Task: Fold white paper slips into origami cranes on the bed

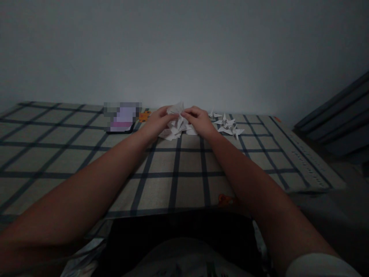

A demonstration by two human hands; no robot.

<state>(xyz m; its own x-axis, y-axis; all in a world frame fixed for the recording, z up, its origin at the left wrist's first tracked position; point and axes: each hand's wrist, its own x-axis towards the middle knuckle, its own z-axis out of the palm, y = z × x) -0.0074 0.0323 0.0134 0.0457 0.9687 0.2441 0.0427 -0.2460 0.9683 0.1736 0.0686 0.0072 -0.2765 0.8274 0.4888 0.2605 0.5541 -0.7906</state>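
Near the back of the table, both hands meet at a thin white sheet of paper [176, 109]. Its upper part stands up between them, creased and partly see-through. The fingertips of my left hand [162, 117] are closed on its left side, while my right hand [198, 117] pinches it from the right. Below the hands lie more white paper pieces [170, 134], some tucked under the fingers; whether the held sheet touches them I cannot tell. Just right of my right hand rest several folded white paper cranes [227, 124], close together.
A checked tablecloth [190, 161] covers the table, which reaches the wall [184, 54]. Left of my hands stands a phone [123, 117] with a lit, partly blurred screen. At far right, beyond the table's edge, is a dark ridged surface [343, 119]. The light is dim.
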